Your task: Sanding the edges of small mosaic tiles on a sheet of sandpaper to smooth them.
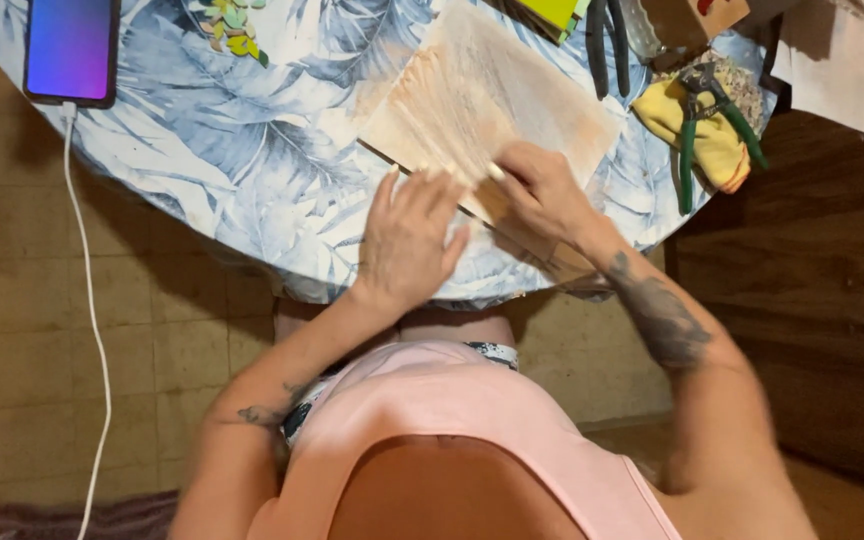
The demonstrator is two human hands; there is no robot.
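A pale wooden board (497,85) with faint orange-brown streaks lies tilted on the round table, which wears a blue leaf-print cloth (252,150). My left hand (407,235) rests flat, fingers spread, on the board's near edge. My right hand (542,190) is closed around a small light-coloured piece (495,171) pressed on the board's near corner; what the piece is cannot be made out. The two hands lie close together at the table's front rim.
A phone (70,48) with a lit screen lies at the table's left, its white cable (92,320) hanging to the tiled floor. Green-handled pliers (717,115) rest on a yellow cloth (712,140) at right. Black-handled tools (607,45), paper (847,65) and coloured bits (232,28) lie farther back.
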